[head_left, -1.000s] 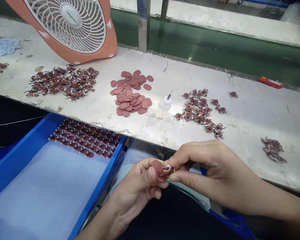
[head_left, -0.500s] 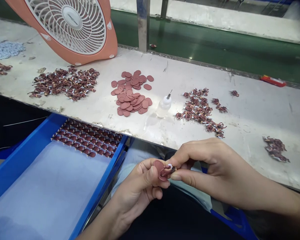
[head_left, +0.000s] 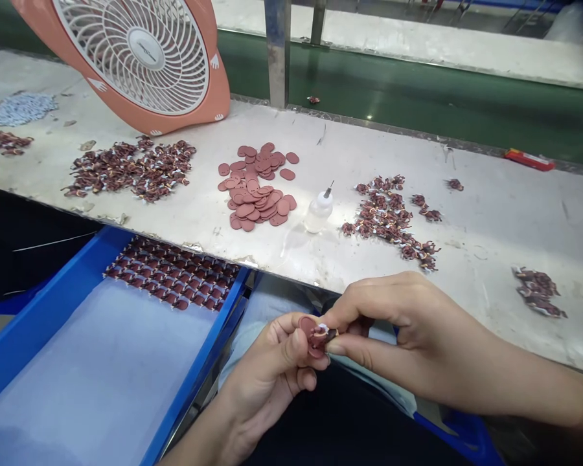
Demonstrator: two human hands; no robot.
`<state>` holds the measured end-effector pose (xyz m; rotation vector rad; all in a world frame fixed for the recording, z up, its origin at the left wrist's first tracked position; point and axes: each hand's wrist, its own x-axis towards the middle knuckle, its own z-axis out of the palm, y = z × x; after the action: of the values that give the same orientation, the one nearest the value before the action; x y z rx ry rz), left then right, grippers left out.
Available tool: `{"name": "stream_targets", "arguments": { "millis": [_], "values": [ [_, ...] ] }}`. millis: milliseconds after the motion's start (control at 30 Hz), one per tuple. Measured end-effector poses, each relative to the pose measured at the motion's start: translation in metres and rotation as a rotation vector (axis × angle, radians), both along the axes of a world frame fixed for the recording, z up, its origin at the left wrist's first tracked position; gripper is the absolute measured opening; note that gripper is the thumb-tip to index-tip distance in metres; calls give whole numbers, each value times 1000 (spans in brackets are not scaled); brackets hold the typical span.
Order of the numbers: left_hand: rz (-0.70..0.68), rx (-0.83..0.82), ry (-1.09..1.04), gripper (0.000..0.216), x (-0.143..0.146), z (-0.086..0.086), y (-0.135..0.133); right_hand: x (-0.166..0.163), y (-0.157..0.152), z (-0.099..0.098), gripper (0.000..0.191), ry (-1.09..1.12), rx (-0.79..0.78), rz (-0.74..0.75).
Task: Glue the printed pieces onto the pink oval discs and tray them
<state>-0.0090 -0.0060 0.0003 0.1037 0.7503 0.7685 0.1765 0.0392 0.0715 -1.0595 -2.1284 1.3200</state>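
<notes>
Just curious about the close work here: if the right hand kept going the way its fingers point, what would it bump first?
The right hand points leftward, so first the small reddish piece pinched between both hands, then the left hand.

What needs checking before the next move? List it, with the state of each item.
1. Left hand grips the small reddish piece: ok.
2. Right hand pinches the same piece from the other side: ok.
3. Parts seated squarely together: cannot tell, fingers cover the joint.
4. Glue bottle upright on the workbench, apart from the hands: ok.
5. Loose red discs piled beside the bottle: ok.
6. Blue tray has bare lining in front of the rows of finished pieces: ok.
</notes>
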Motion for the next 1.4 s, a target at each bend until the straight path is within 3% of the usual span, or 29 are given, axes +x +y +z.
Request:
{"name": "stream_targets", "arguments": {
  "millis": [400, 1133, 1400],
  "values": [
    [1, 1, -18, 33, 1, -3, 1, -1, -4, 0, 22, -6, 3, -10],
    [0, 141, -64, 24, 1, -3, -3, -3, -10, 7, 15, 75, 44, -19],
    [-27, 138, -10, 32, 0, 8, 0, -2, -15, 6, 17, 60, 138, -32]
  ]
}}
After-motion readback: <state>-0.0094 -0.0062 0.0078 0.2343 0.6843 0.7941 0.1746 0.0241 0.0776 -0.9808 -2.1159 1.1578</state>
